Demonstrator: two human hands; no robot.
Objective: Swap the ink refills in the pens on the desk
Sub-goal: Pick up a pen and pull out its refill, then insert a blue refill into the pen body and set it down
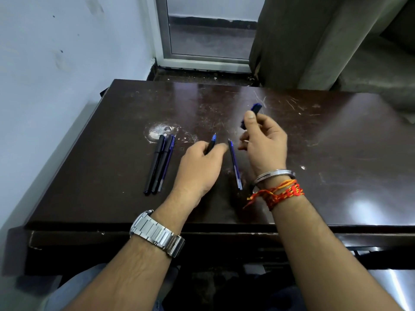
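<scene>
Pens and refills lie on a dark, scratched desk (336, 176), and both forearms come in over its near edge. The left wrist carries one metal watch (157, 234); the right wrist carries one silver bangle (275, 173) and a bundle of red and orange threads (278, 194). Between the two hands one loose refill (235, 164) lies bare on the wood, its tip pointing away, its clear end nearest the viewer. The left hand (197, 169) rests low on the desk with its fingers curled around one pen (211, 144), whose blue tip sticks out beyond the knuckles. The right hand (265, 147) is lifted, thumb and forefinger pinching one dark blue pen piece (256, 108), the other fingers loosely bent below it; whether that piece is a cap or a barrel section cannot be told. To the left, well apart from the hands, three pens (158, 164) lie side by side and touching: two black, one bluish. Just beyond their far ends is one pale worn patch (157, 131) in the varnish.
</scene>
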